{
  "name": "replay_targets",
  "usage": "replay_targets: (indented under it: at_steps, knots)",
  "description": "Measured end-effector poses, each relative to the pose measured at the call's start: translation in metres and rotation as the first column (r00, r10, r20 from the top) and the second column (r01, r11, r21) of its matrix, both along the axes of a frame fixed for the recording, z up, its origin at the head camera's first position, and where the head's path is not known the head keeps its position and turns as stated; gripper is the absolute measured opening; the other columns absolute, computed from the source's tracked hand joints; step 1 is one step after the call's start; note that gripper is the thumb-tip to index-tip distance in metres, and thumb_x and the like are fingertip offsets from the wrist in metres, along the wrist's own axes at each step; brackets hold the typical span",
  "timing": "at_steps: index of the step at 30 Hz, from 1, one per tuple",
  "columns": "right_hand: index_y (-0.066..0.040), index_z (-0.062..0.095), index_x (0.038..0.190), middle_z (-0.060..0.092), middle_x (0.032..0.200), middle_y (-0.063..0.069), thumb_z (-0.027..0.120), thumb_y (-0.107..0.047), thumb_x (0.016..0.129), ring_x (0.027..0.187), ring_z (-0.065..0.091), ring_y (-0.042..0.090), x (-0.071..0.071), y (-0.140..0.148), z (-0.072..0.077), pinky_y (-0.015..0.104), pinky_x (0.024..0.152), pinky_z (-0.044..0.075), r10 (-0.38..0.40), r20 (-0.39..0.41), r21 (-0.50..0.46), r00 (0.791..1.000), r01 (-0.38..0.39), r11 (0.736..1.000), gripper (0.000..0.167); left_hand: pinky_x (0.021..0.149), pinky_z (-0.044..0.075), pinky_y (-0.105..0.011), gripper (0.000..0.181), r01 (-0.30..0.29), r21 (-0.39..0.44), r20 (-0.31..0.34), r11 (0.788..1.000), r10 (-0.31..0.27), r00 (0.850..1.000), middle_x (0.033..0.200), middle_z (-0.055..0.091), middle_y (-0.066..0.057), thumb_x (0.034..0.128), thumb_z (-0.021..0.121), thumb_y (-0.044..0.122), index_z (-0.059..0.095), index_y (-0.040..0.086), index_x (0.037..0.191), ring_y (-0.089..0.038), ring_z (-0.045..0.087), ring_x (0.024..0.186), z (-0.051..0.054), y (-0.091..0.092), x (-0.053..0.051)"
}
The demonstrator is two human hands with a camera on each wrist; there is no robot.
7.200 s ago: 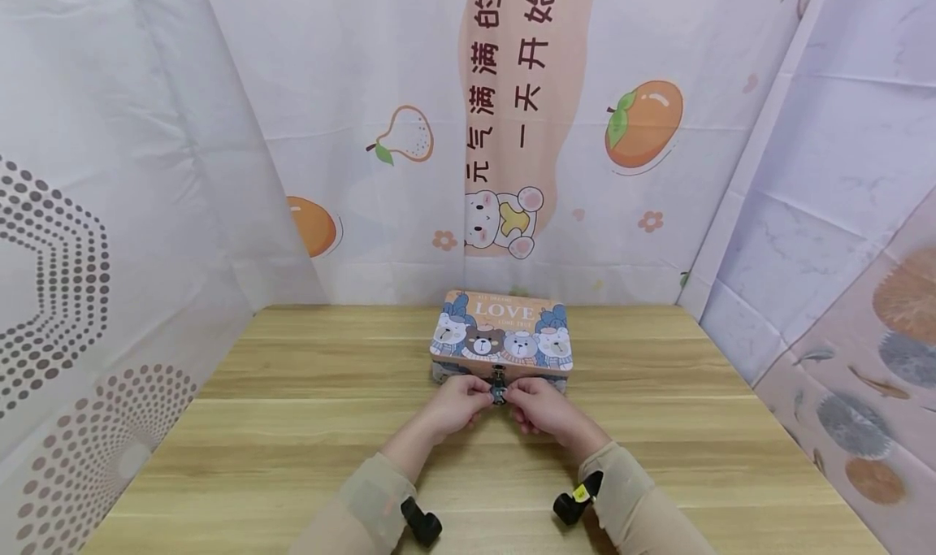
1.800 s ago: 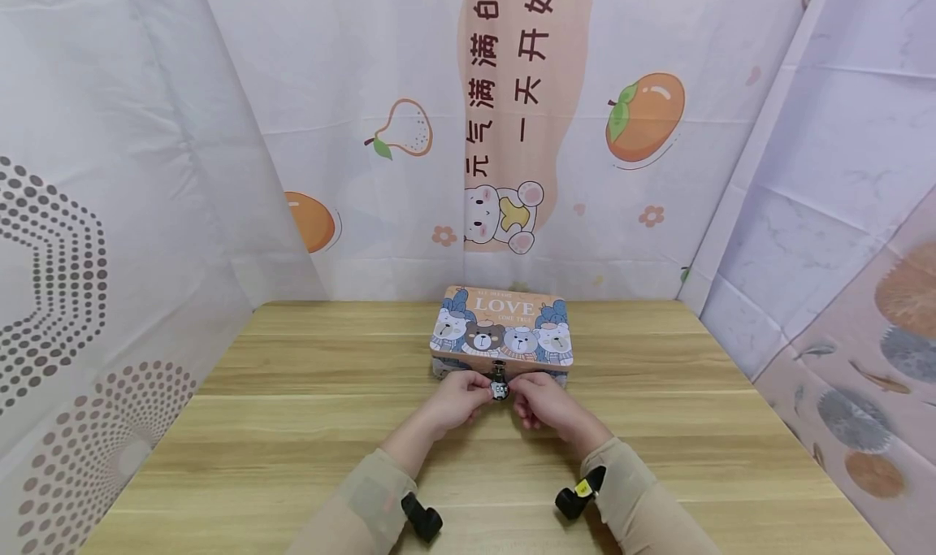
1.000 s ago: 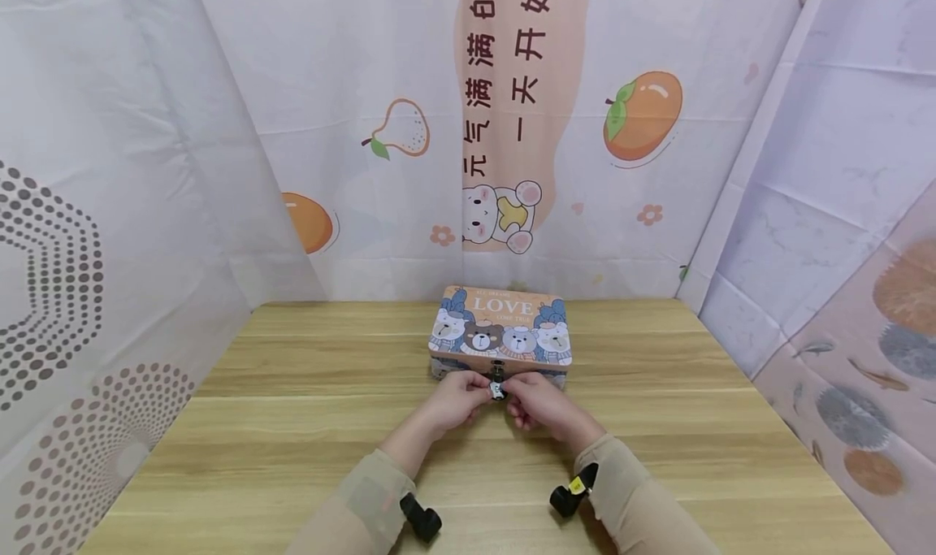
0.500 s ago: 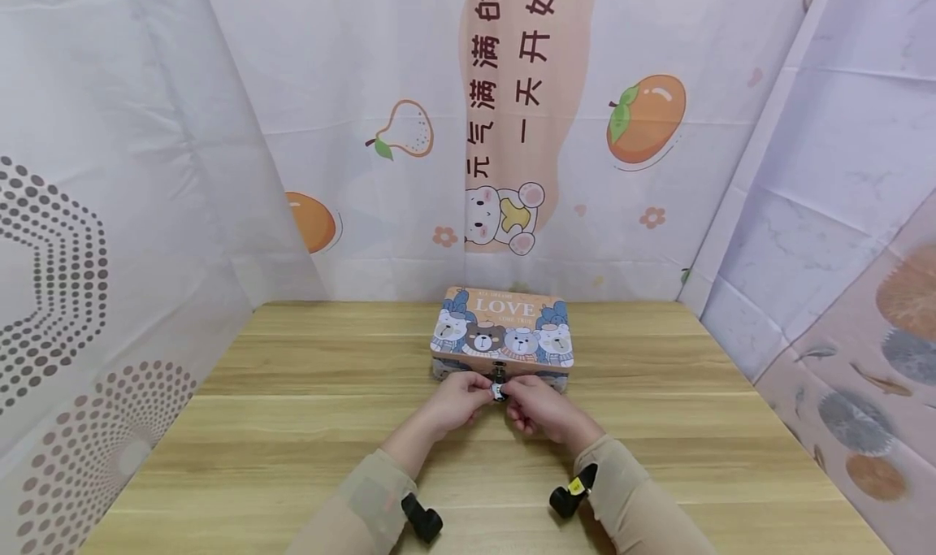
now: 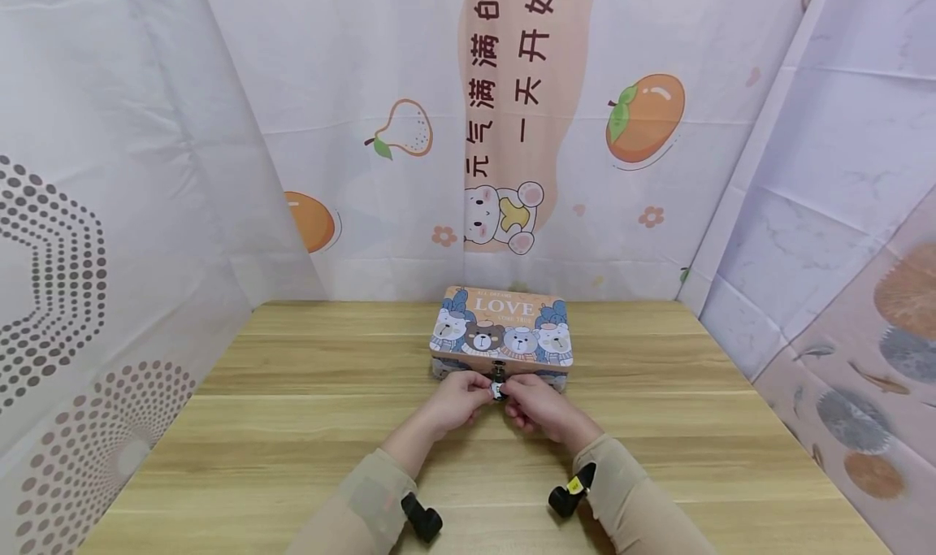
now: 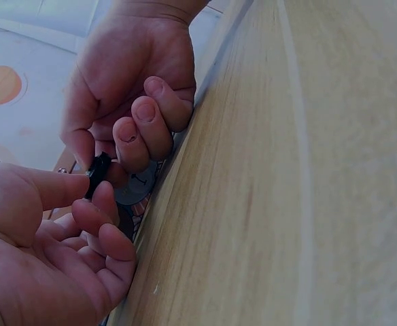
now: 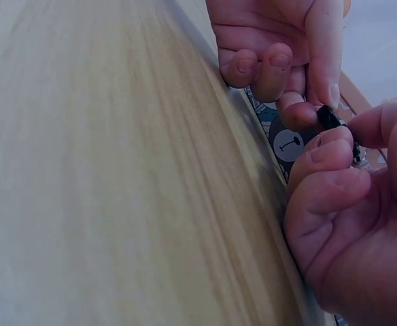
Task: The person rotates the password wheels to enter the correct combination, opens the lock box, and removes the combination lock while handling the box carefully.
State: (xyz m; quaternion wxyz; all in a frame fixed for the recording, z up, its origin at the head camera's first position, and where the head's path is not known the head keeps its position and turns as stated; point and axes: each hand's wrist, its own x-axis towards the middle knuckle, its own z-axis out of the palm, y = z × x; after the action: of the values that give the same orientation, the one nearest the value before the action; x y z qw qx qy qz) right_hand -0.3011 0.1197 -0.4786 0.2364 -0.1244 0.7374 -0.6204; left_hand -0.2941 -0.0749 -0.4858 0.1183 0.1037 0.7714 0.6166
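A tin box (image 5: 504,321) with bears and the word LOVE on its closed lid sits at the far side of the table. From the metal clasp (image 5: 500,370) on its front hangs a small combination padlock (image 5: 498,391), dark in the left wrist view. My left hand (image 5: 452,401) pinches the padlock's left side between thumb and index finger. On the other side my right hand (image 5: 543,406) pinches it too, thumb and fingertip over its right part. The other fingers of both hands are curled beneath. The dials are mostly covered and their digits cannot be read.
The wooden table (image 5: 307,425) stretches around the box on both sides. Behind it hangs a printed curtain (image 5: 380,205), close to the box's back. More cloth (image 5: 826,254) closes off the right side, and a dotted sheet (image 5: 146,238) the left.
Since about two seconds ago my right hand has shifted slightly left, its thumb now covering more of the padlock's face. The left hand and box have stayed put; the last half second shows almost no motion.
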Motion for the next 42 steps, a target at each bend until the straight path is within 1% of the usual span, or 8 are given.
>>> replay_targets:
  at_steps: [7,20,26,30,33,36,42]
  knots:
    - [0.003,0.054,0.100,0.050,0.067,0.003,0.044,-0.018,0.103,0.053,0.045,0.013,0.0001,0.0006,-0.0002,0.024,0.046,0.036,0.007,-0.006,0.005,1.000,-0.007,1.000,0.024,0.053,0.042,-0.026,0.014,0.000,-0.002,0.004,1.000,0.000,1.000,0.088,0.068,-0.013,0.0984,0.061,0.006,0.063,-0.005,0.108,-0.013,0.049,0.058,0.0012,0.0003,0.0008]
    - [0.003,0.054,0.099,0.050,0.067,0.003,0.044,-0.019,0.103,0.053,0.045,0.013,0.0016,0.0005,0.0006,0.025,0.047,0.036,-0.004,-0.009,0.027,1.000,0.004,1.000,0.025,0.053,0.043,-0.026,0.014,-0.004,-0.006,0.009,1.000,0.004,1.000,0.089,0.068,-0.014,0.0980,0.062,0.006,0.063,-0.005,0.107,-0.014,0.049,0.059,0.0027,0.0003,0.0017]
    - [-0.001,0.051,0.083,0.051,0.065,0.004,0.041,-0.022,0.104,0.053,0.044,0.014,0.0025,0.0031,0.0019,0.025,0.046,0.035,0.006,-0.019,0.004,1.000,-0.006,1.000,0.031,0.052,0.043,-0.025,0.016,0.005,0.005,-0.006,1.000,-0.005,1.000,0.089,0.069,-0.015,0.0972,0.061,0.005,0.063,-0.006,0.108,-0.013,0.048,0.058,0.0024,-0.0011,0.0025]
    - [-0.003,0.050,0.077,0.050,0.064,0.004,0.041,-0.022,0.103,0.051,0.044,0.014,0.0021,0.0063,0.0024,0.024,0.045,0.035,-0.010,-0.019,0.009,1.000,0.010,1.000,0.033,0.053,0.043,-0.026,0.014,0.005,0.013,0.012,1.000,-0.005,1.000,0.089,0.068,-0.015,0.0974,0.061,0.004,0.063,-0.006,0.107,-0.014,0.048,0.059,0.0028,-0.0013,0.0023]
    - [-0.002,0.051,0.079,0.050,0.064,0.004,0.043,-0.022,0.101,0.051,0.044,0.013,0.0010,0.0083,0.0024,0.024,0.044,0.036,-0.023,-0.004,0.016,1.000,0.023,1.000,0.031,0.053,0.043,-0.026,0.014,0.003,0.013,0.019,1.000,-0.004,1.000,0.088,0.068,-0.014,0.0974,0.061,0.004,0.063,-0.005,0.107,-0.014,0.048,0.059,0.0028,-0.0013,0.0017]
    - [-0.001,0.052,0.082,0.051,0.065,0.004,0.044,-0.022,0.101,0.051,0.044,0.013,0.0000,0.0095,0.0023,0.024,0.044,0.037,-0.026,0.008,0.019,1.000,0.026,0.999,0.029,0.053,0.043,-0.025,0.015,0.004,0.014,0.014,1.000,-0.004,1.000,0.088,0.068,-0.014,0.0972,0.061,0.005,0.063,-0.006,0.107,-0.014,0.048,0.059,0.0025,-0.0013,0.0016]
    - [0.001,0.052,0.085,0.051,0.065,0.004,0.045,-0.023,0.103,0.051,0.044,0.013,0.0011,0.0085,0.0043,0.024,0.045,0.037,-0.013,-0.007,0.025,1.000,0.013,1.000,0.031,0.052,0.043,-0.025,0.015,0.002,0.010,0.004,1.000,-0.002,1.000,0.088,0.068,-0.012,0.0970,0.061,0.005,0.063,-0.005,0.107,-0.014,0.048,0.059,0.0011,-0.0012,0.0014]
